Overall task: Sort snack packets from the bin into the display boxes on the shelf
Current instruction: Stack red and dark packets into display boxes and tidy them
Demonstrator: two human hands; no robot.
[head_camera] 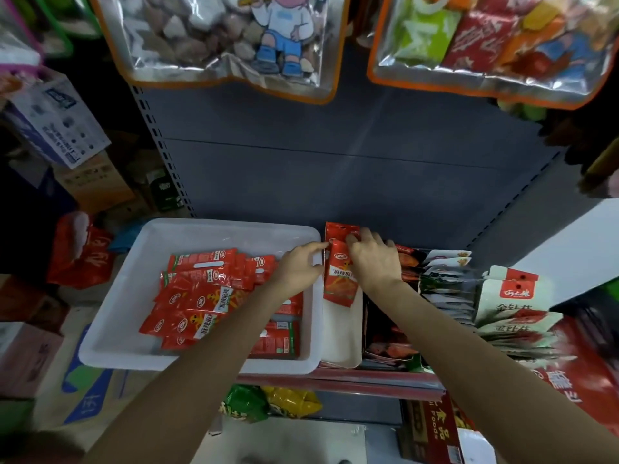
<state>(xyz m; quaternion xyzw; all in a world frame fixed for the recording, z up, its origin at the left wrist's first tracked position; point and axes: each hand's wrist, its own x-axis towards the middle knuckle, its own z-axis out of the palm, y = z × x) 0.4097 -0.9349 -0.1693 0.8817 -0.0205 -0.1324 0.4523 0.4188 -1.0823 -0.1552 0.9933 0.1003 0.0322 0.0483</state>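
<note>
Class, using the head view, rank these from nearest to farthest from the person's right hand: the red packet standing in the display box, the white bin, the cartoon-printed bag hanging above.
1. Red packet: touching the right hand, in the display box.
2. White bin: just left.
3. Cartoon bag: top, hanging far above.

Red snack packet [340, 279], centre of frame: label "麻辣麻辣". White display box [517, 291], right: lettering "金针菇". Dark red carton [432, 430], lower right: "食品" and "Foods". Other print is illegible.
</note>
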